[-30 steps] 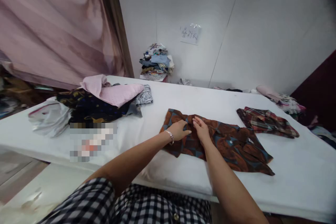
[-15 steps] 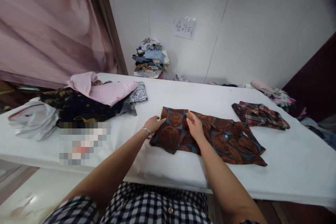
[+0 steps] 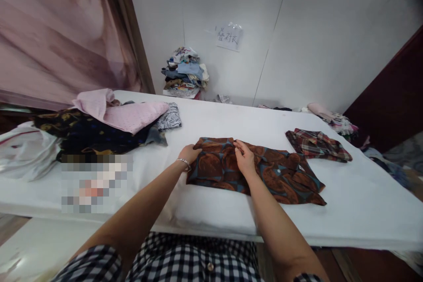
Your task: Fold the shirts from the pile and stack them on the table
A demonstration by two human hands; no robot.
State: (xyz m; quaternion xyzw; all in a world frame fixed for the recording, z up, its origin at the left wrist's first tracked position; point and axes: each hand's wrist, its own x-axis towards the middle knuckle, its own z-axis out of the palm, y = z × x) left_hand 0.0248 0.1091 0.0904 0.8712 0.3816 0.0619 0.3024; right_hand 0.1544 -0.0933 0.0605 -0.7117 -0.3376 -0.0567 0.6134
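A brown and blue patterned garment [image 3: 274,176] lies partly folded on the white table [image 3: 231,119] in front of me. My left hand [image 3: 189,154], with a bracelet on the wrist, grips the garment's left edge. My right hand [image 3: 245,157] rests on the middle of the cloth with its fingers curled, pinching a fold at the top edge.
A heap of clothes with a pink piece [image 3: 128,114] on top lies at the table's left. A folded plaid shirt [image 3: 317,144] lies at the right. A stack of folded clothes [image 3: 185,72] stands by the back wall. More clothes [image 3: 333,119] lie at the far right edge.
The garment's left part has been spread flat and its left edge pulled outward. My left hand moved left from the middle to that edge; my right hand stayed near the centre.
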